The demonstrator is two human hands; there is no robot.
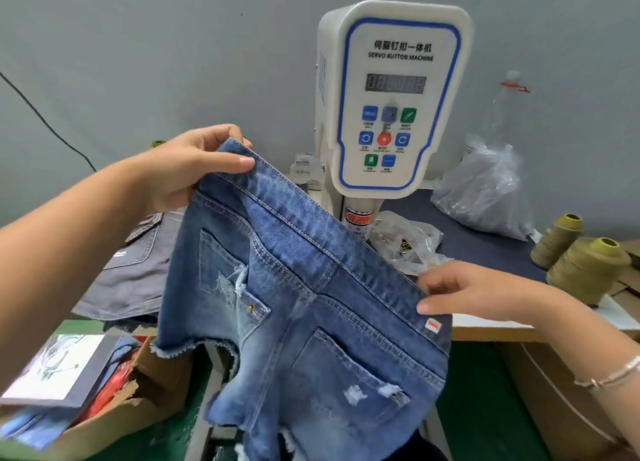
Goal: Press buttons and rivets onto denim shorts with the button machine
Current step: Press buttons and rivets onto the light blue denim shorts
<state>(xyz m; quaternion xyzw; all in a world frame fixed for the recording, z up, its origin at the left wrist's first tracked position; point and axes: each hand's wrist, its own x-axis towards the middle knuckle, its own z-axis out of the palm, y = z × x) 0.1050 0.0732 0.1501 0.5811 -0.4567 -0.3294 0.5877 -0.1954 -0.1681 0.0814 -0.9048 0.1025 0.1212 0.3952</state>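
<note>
- Denim shorts [304,308] fill the middle of my view, held up in the air in front of the button machine [391,96], back pockets facing me and the frayed hems hanging down.
- My left hand [194,164] grips the upper left end of the waistband, thumb laid across the front of the denim and fingers curled behind it.
- My right hand [460,289] pinches the lower right end of the waistband, fingertips on the fabric just above a small red label [433,325].
- So the waistband runs on a slant, high at the left and low at the right, crossing the base of the machine.
- One brass rivet [250,308] shows at the corner of the left pocket.
- A thin bracelet [609,377] sits on my right wrist.
- Behind the shorts the machine's white panel faces me, with its display and coloured buttons.
- Clear plastic bags [485,190] lie on the dark table top to the machine's right, and two olive thread cones [585,266] stand further right.
- On the left a grey garment [131,270] lies on the table, and below it an open cardboard box [114,412] holds a card and something red.
</note>
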